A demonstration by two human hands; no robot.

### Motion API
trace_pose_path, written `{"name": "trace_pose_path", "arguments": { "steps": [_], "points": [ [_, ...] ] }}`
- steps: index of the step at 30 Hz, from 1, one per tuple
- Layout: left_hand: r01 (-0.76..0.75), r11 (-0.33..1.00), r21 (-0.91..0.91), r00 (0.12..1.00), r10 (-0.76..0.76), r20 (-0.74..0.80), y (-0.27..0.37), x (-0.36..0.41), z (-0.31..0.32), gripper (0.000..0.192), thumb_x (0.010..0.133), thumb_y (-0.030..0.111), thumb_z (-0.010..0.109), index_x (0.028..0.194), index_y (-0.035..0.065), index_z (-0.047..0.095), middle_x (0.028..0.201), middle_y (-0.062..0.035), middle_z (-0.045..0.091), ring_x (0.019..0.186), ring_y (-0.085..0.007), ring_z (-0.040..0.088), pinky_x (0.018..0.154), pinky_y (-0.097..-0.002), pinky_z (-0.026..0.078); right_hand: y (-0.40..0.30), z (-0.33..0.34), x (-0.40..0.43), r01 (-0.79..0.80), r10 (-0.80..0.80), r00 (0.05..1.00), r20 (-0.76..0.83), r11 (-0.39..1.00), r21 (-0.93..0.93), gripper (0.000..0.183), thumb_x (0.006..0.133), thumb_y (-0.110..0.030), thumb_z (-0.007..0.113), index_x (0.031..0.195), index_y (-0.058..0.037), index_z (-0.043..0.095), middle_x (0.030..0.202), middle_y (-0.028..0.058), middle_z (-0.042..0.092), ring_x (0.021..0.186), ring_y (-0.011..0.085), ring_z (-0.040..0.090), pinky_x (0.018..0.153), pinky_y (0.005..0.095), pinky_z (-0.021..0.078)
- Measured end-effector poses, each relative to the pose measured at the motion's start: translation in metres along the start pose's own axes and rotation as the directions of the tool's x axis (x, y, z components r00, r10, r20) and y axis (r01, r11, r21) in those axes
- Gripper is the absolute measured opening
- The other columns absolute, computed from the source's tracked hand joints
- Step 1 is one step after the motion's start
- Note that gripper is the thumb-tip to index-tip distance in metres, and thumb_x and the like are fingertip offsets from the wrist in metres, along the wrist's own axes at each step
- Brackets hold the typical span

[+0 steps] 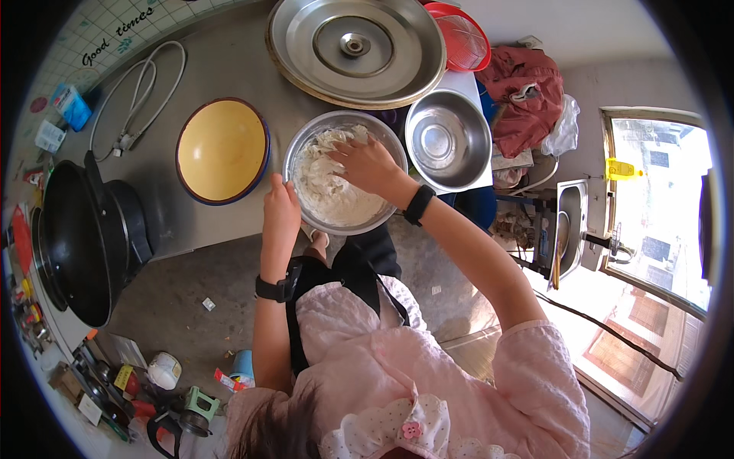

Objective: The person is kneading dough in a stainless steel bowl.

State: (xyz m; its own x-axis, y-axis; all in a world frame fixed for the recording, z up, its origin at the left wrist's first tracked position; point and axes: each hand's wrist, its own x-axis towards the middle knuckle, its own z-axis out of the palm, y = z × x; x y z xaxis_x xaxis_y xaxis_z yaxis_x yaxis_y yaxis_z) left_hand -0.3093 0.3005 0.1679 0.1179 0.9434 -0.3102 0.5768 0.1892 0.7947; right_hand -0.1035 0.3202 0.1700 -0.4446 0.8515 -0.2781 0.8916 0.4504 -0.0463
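Observation:
A round metal bowl [346,228] holds pale, shaggy dough and flour [330,183] at the front edge of the steel counter. My left hand [281,207] grips the bowl's left rim, thumb up. From the right, my right hand [367,165] reaches into the bowl; its spread fingers touch the dough, and their tips are partly sunk in it or coated. Left of the bowl stands a yellow-lined bowl [222,150] with a dark blue outside. To the right is a second metal bowl [448,140], which shows nothing inside.
A large metal lid [355,49] lies behind the dough bowl, with a red sieve [463,39] beside it. A white cable [137,103] is coiled at the back left. A black wok [77,244] stands at the far left. On the right are a sink [573,229] and a window.

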Motion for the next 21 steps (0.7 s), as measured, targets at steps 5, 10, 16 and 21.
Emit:
{"name": "trace_pose_path", "arguments": {
  "steps": [5, 10, 16, 21],
  "points": [
    [-0.073, 0.997, 0.001, 0.996, 0.073, -0.055, -0.006, 0.002, 0.004, 0.013, 0.094, 0.009, 0.045, 0.09, -0.0024, 0.039, 0.059, -0.0215, 0.055, 0.053, -0.0362, 0.059, 0.041, -0.0423, 0.044, -0.007, 0.011, -0.011, -0.102, 0.11, 0.993, 0.039, 0.979, -0.176, 0.052, 0.089, -0.043, 0.049, 0.129, -0.0107, 0.048, 0.132, 0.0089, 0.048, 0.116, 0.0254, 0.049, 0.1, 0.0462, 0.0353],
    [-0.009, 0.972, -0.235, 1.0, 0.003, -0.025, -0.016, -0.002, 0.007, 0.013, 0.093, 0.008, 0.047, 0.089, -0.0014, 0.038, 0.064, -0.0138, 0.053, 0.05, -0.023, 0.058, 0.038, -0.0346, 0.048, -0.019, 0.008, -0.032, -0.187, 0.212, 0.974, 0.086, 0.955, -0.23, 0.058, 0.087, -0.048, 0.05, 0.125, -0.0044, 0.052, 0.123, 0.0126, 0.053, 0.113, 0.0296, 0.05, 0.1, 0.0466, 0.0351],
    [0.114, 0.878, -0.465, 0.993, -0.086, 0.08, -0.02, -0.002, 0.009, 0.013, 0.093, 0.009, 0.047, 0.091, -0.0001, 0.039, 0.069, -0.0062, 0.05, 0.055, -0.0124, 0.056, 0.041, -0.0297, 0.055, -0.049, 0.003, -0.041, -0.275, 0.286, 0.906, 0.312, 0.958, -0.078, 0.052, 0.085, -0.05, 0.052, 0.091, -0.0013, 0.07, 0.092, 0.0204, 0.063, 0.104, 0.0366, 0.052, 0.088, 0.0514, 0.042],
    [0.172, 0.826, -0.537, 0.985, -0.139, 0.102, -0.02, -0.002, 0.012, 0.012, 0.094, 0.01, 0.047, 0.093, 0.0002, 0.04, 0.068, -0.0058, 0.049, 0.055, -0.0114, 0.053, 0.041, -0.0298, 0.055, -0.074, 0.001, -0.041, -0.372, 0.334, 0.88, 0.338, 0.927, 0.052, 0.042, 0.082, -0.04, 0.059, 0.089, -0.0004, 0.07, 0.09, 0.0218, 0.064, 0.097, 0.0381, 0.056, 0.082, 0.0472, 0.0465]
  ]
}}
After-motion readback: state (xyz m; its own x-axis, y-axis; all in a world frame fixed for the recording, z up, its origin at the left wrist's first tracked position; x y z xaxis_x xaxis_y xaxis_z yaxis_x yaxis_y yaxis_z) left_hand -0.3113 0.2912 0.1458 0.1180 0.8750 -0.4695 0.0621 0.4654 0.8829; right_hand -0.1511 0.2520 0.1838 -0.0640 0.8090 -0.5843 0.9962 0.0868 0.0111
